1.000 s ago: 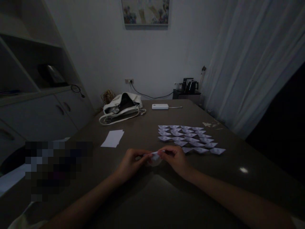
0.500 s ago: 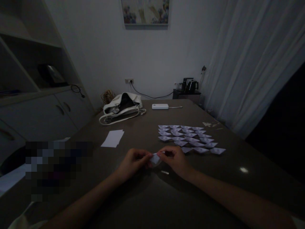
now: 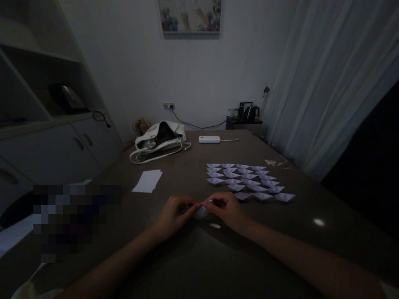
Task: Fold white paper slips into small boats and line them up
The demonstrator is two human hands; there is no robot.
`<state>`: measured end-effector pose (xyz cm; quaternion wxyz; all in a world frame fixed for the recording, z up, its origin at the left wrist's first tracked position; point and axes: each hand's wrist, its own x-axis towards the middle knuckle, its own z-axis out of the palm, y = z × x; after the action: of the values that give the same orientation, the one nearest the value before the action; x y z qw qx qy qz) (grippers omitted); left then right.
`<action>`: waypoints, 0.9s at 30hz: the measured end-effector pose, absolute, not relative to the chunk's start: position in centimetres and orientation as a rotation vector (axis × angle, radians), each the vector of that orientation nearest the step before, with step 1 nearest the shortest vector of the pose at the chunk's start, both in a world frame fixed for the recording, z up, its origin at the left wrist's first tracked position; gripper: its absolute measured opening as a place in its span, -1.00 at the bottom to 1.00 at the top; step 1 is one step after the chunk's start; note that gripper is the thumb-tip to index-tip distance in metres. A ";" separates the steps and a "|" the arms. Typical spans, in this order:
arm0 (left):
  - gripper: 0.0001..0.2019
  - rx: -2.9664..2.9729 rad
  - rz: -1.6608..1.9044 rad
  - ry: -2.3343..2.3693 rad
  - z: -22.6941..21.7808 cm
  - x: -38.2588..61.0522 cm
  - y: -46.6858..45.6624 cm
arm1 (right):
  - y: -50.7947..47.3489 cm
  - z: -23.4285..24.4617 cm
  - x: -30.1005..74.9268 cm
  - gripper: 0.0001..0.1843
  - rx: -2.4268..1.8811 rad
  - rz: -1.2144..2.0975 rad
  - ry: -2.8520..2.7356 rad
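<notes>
Both my hands meet over the dark table (image 3: 193, 265) and pinch one small folded white paper piece (image 3: 201, 212) between them. My left hand (image 3: 173, 214) grips its left side with curled fingers. My right hand (image 3: 227, 209) grips its right side, fingertips pressed together. A tiny white scrap (image 3: 215, 226) lies on the table just below my right hand. Just beyond my right hand, several folded paper boats (image 3: 249, 181) lie in neat rows.
A small stack of white paper sheets (image 3: 147, 181) lies to the left. A white handbag (image 3: 159, 140) and a white power bank (image 3: 209, 139) with a cable sit at the far end. Cabinets stand at left, a curtain at right.
My hands have drawn closer together and lower over the paper piece, which is now more hidden. A small white scrap has appeared on the table below my right hand.
</notes>
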<state>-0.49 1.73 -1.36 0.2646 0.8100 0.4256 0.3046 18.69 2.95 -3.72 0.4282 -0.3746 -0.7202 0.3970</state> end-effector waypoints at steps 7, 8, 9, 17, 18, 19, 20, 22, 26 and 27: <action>-0.72 2.151 0.852 1.191 -0.7 -0.6 1.6 | 3.1 -3.6 18.7 -0.77 -0.935 1.037 -1.755; -0.72 2.148 0.848 1.198 -0.7 -0.6 1.5 | 3.1 -3.6 18.7 -0.77 -0.936 1.030 -1.759; -0.72 2.146 0.843 1.204 -0.6 -0.6 1.5 | 3.1 -3.5 18.7 -0.77 -0.941 1.023 -1.766; -0.69 2.138 0.829 1.211 -0.7 -0.6 1.6 | 3.1 -3.4 18.7 -0.75 -0.937 1.034 -1.774; -0.69 2.134 0.836 1.222 -0.7 -0.6 1.6 | 3.1 -3.4 18.7 -0.74 -0.935 1.041 -1.765; -0.69 2.131 0.844 1.234 -0.7 -0.6 1.6 | 3.1 -3.4 18.7 -0.73 -0.936 1.042 -1.759; -0.68 2.128 0.846 1.242 -0.6 -0.7 1.6 | 3.1 -3.4 18.7 -0.73 -0.940 1.037 -1.754; -0.68 2.124 0.832 1.245 -0.7 -0.7 1.7 | 3.1 -3.3 18.7 -0.73 -0.955 1.016 -1.765; -0.70 2.142 0.785 1.211 -1.0 -0.7 1.8 | 3.0 -3.1 18.7 -0.75 -0.966 0.978 -1.800; -0.71 2.143 0.779 1.203 -1.1 -0.7 1.8 | 2.9 -3.1 18.7 -0.76 -0.965 0.974 -1.806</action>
<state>-0.71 1.83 -1.14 0.2780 0.7985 0.4481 0.2903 18.72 2.95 -3.08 0.4234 -0.3856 -0.7215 0.3892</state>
